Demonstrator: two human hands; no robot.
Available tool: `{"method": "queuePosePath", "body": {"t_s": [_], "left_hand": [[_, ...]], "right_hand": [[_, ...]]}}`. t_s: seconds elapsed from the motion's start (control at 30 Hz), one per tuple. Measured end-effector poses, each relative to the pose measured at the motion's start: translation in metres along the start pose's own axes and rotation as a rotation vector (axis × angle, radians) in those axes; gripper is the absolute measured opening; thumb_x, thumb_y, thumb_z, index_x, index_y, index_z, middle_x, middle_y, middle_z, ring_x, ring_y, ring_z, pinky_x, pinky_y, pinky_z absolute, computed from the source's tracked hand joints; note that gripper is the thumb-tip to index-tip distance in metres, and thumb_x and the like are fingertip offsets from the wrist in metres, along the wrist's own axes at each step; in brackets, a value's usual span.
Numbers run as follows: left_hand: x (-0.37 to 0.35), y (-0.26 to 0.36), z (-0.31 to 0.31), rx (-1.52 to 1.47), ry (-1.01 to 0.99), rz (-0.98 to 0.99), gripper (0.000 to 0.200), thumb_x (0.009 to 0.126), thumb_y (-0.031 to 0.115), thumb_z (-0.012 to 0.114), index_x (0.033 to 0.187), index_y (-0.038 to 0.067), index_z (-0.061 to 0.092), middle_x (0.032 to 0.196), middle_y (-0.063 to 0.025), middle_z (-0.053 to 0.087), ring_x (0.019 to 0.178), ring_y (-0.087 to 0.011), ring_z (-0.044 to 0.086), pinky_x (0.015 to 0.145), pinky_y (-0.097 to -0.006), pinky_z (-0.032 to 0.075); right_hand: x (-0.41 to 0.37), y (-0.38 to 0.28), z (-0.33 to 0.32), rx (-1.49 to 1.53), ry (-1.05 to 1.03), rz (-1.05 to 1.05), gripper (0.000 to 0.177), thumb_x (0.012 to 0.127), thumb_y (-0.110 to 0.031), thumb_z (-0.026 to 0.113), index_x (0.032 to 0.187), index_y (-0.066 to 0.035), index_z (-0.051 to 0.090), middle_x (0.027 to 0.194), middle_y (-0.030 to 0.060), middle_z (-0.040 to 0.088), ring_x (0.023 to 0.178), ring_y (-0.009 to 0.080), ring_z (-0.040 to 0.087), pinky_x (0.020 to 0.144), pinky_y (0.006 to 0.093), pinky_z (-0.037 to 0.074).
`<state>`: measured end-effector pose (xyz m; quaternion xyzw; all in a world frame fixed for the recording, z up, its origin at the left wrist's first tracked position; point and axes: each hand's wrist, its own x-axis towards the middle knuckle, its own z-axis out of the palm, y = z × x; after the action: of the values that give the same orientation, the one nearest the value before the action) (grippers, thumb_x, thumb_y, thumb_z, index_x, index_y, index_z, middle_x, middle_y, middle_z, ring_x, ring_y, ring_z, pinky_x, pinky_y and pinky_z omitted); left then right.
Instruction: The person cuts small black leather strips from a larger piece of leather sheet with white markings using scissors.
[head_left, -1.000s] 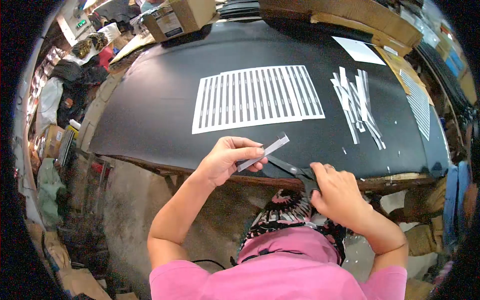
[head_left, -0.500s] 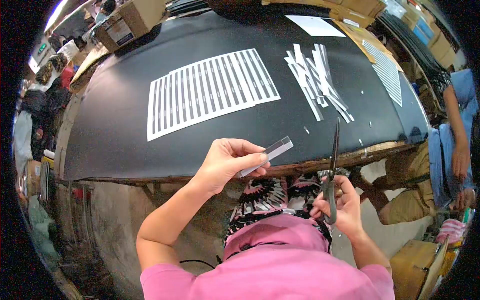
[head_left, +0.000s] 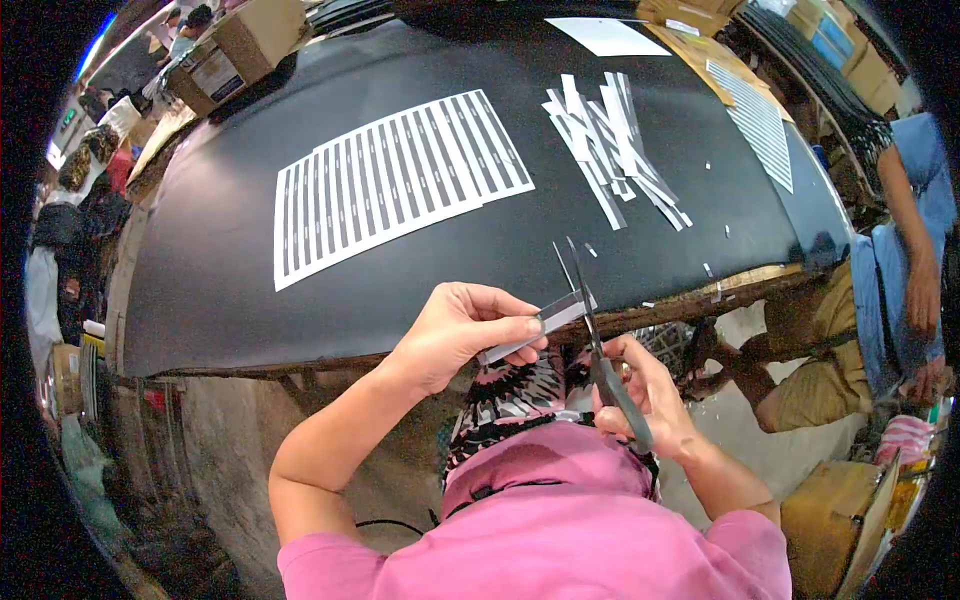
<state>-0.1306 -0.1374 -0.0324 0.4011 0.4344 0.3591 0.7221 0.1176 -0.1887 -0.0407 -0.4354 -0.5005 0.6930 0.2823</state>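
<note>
Between its thumb and fingers my left hand (head_left: 470,330) pinches a short black-and-white strip (head_left: 562,313), near the table's front edge. My right hand (head_left: 640,385) is wrapped round the handles of dark scissors (head_left: 598,350). The scissor blades stand slightly apart, at the free right end of the strip. Striped sheets (head_left: 400,185) lie overlapping on the black table beyond my left hand. A loose pile of cut strips (head_left: 610,145) rests to the right of them.
The black table (head_left: 210,290) has a wooden front edge. A white sheet (head_left: 608,37) and another striped sheet (head_left: 755,125) lie at the back right. A cardboard box (head_left: 235,60) is at the back left. Another person's arm (head_left: 912,230) shows at right.
My right hand has moved left and up with the scissors. Their blades have opened and come to the strip's end. The view has shifted slightly.
</note>
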Motion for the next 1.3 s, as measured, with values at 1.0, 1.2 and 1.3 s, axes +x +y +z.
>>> {"method": "queuePosePath", "body": {"t_s": [1.0,1.2,1.3], "left_hand": [[0.006,0.009,0.006,-0.013,-0.085,-0.053,0.018,0.081,0.009,0.073,0.092,-0.004,0.068,0.082,-0.0149,0.070,0.066,-0.0182,0.068,0.062,-0.0284,0.057],[0.010,0.009,0.011,-0.030,-0.125,-0.119,0.017,0.081,0.008,0.072,0.093,-0.004,0.068,0.082,-0.0152,0.070,0.067,-0.0175,0.068,0.063,-0.0286,0.057],[0.011,0.010,0.016,-0.024,-0.128,-0.161,0.016,0.081,0.007,0.072,0.093,-0.004,0.068,0.082,-0.0154,0.070,0.067,-0.0174,0.068,0.063,-0.0285,0.057]], "right_hand": [[-0.007,-0.015,-0.006,-0.107,0.048,0.003,0.072,0.064,-0.019,0.088,0.119,-0.002,0.046,0.082,0.0007,0.058,0.075,0.0080,0.054,0.065,0.0241,0.045],[-0.020,-0.015,-0.005,-0.137,0.109,0.025,0.068,0.065,-0.011,0.087,0.119,0.000,0.046,0.084,0.0018,0.060,0.077,0.0075,0.055,0.065,0.0232,0.044],[-0.028,-0.016,-0.002,-0.041,0.124,0.033,0.065,0.068,-0.012,0.086,0.118,0.000,0.047,0.087,0.0037,0.063,0.078,0.0074,0.056,0.067,0.0235,0.045]]}}
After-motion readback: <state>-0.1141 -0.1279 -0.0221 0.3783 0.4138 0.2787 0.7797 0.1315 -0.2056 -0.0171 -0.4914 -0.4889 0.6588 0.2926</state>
